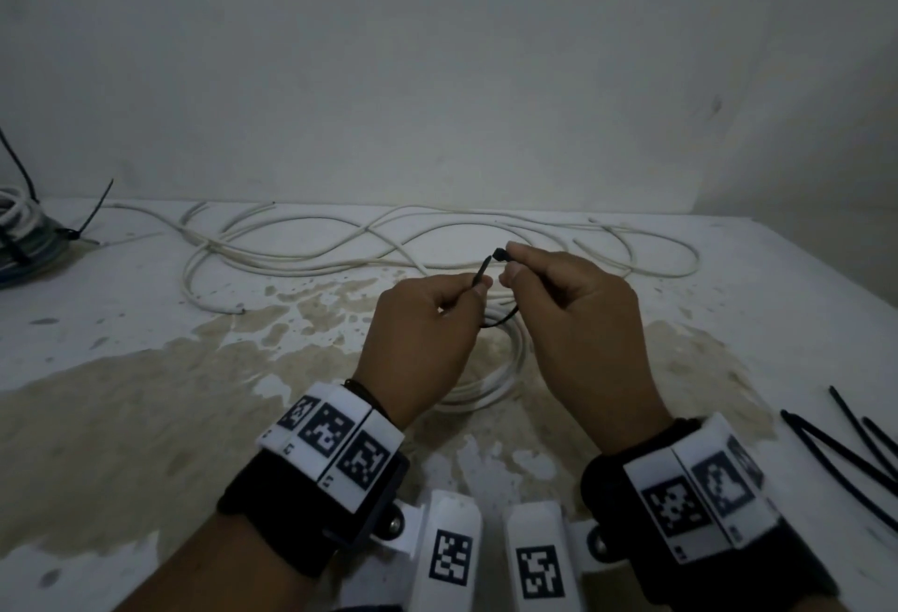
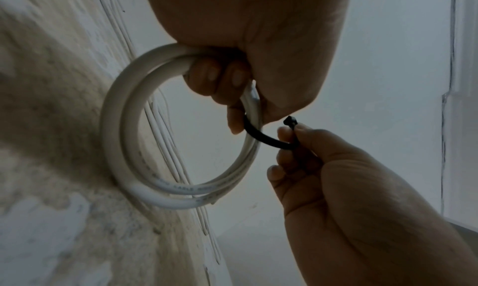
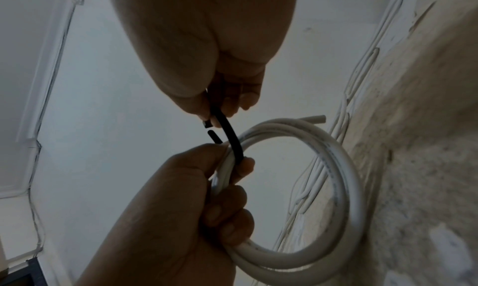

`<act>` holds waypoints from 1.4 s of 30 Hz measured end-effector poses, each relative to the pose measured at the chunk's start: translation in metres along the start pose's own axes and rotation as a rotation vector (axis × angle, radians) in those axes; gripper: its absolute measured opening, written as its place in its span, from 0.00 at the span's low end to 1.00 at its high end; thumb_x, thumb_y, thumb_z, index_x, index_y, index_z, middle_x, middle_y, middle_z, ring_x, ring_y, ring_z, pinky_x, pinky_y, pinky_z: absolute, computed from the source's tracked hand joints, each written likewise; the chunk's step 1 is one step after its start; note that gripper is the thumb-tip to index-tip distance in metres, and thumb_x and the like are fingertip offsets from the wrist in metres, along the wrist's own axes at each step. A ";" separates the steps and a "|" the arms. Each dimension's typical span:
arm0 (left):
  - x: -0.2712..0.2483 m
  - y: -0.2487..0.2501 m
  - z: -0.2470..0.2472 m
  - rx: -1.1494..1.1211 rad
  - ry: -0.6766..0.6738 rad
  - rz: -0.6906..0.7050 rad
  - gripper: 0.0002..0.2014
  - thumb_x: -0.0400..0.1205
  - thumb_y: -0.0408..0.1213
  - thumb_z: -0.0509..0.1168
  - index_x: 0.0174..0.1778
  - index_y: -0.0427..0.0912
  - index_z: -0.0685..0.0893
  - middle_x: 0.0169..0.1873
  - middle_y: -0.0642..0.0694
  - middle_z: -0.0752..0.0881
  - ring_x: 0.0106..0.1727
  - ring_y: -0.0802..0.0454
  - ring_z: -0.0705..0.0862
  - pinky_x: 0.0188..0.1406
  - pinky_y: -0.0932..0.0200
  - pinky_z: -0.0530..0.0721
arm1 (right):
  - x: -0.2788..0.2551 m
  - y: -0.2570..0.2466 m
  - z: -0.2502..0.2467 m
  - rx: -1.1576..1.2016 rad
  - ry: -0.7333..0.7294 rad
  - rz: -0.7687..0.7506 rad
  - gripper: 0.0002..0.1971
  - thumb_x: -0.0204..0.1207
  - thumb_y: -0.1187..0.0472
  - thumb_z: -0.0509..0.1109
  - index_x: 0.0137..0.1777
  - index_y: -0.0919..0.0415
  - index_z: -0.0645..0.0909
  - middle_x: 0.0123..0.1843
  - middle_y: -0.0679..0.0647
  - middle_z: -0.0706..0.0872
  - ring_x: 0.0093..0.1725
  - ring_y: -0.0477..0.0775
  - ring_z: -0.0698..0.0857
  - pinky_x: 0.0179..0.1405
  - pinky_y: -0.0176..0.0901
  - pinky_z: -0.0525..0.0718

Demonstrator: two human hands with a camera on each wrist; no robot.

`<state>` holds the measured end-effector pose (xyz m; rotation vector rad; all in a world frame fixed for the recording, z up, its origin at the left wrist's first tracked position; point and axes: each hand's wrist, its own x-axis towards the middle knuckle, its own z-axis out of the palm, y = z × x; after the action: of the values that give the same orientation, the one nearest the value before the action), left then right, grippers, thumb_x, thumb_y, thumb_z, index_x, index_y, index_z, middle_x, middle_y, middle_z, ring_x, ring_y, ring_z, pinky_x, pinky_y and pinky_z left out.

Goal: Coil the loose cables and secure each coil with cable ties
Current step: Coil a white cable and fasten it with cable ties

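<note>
Left hand (image 1: 422,320): fingers curled round the white cable coil (image 2: 124,147), pinching the black cable tie (image 2: 266,139) tail, above the table (image 1: 146,407).
Right hand (image 1: 578,315): pinches the tie's head end; tip and head just apart.
Spare ties (image 1: 845,446): right, on the table.
Loose cables (image 1: 388,247): farther back.
Tied bundle (image 1: 24,232): far left.

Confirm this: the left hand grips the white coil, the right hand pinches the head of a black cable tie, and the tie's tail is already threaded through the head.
Not threaded. In the right wrist view the cable tie tail tip sits just short of the head. The left hand does grip the white coil, and the right hand pinches the head.
</note>
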<state>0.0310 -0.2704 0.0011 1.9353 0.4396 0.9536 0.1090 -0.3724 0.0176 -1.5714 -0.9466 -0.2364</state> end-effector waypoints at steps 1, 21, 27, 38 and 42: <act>0.000 0.001 0.000 0.004 -0.003 -0.002 0.12 0.81 0.43 0.65 0.34 0.54 0.90 0.32 0.42 0.89 0.36 0.42 0.88 0.43 0.38 0.85 | 0.000 0.001 0.000 -0.007 0.000 -0.005 0.10 0.78 0.67 0.69 0.55 0.58 0.88 0.40 0.36 0.85 0.46 0.37 0.84 0.45 0.18 0.75; -0.005 0.003 0.002 0.093 -0.060 0.042 0.12 0.83 0.41 0.61 0.47 0.48 0.91 0.31 0.49 0.89 0.35 0.51 0.86 0.40 0.48 0.81 | 0.003 -0.001 -0.009 0.018 -0.119 0.040 0.06 0.75 0.64 0.72 0.45 0.55 0.90 0.38 0.39 0.88 0.40 0.37 0.86 0.39 0.24 0.79; -0.005 0.004 0.002 0.125 -0.043 0.050 0.11 0.83 0.40 0.62 0.49 0.50 0.91 0.36 0.56 0.89 0.40 0.62 0.86 0.41 0.69 0.81 | 0.005 -0.005 -0.011 0.200 -0.203 0.239 0.10 0.78 0.65 0.69 0.39 0.50 0.86 0.25 0.44 0.86 0.24 0.34 0.81 0.25 0.23 0.74; -0.003 0.002 0.000 0.105 -0.001 0.046 0.09 0.81 0.39 0.66 0.42 0.48 0.92 0.37 0.59 0.89 0.44 0.68 0.85 0.44 0.80 0.74 | 0.000 -0.009 -0.008 0.102 -0.085 0.165 0.05 0.76 0.59 0.71 0.42 0.58 0.88 0.28 0.46 0.85 0.26 0.40 0.82 0.28 0.33 0.79; -0.006 0.002 0.003 0.149 0.007 0.194 0.10 0.80 0.37 0.65 0.40 0.47 0.92 0.32 0.57 0.88 0.39 0.63 0.84 0.38 0.72 0.77 | 0.002 -0.003 -0.007 0.044 -0.185 0.225 0.10 0.75 0.60 0.71 0.33 0.62 0.84 0.27 0.59 0.85 0.25 0.48 0.79 0.28 0.43 0.79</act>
<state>0.0290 -0.2768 -0.0005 2.1394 0.3387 1.0779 0.1104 -0.3784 0.0228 -1.6639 -0.9006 0.0884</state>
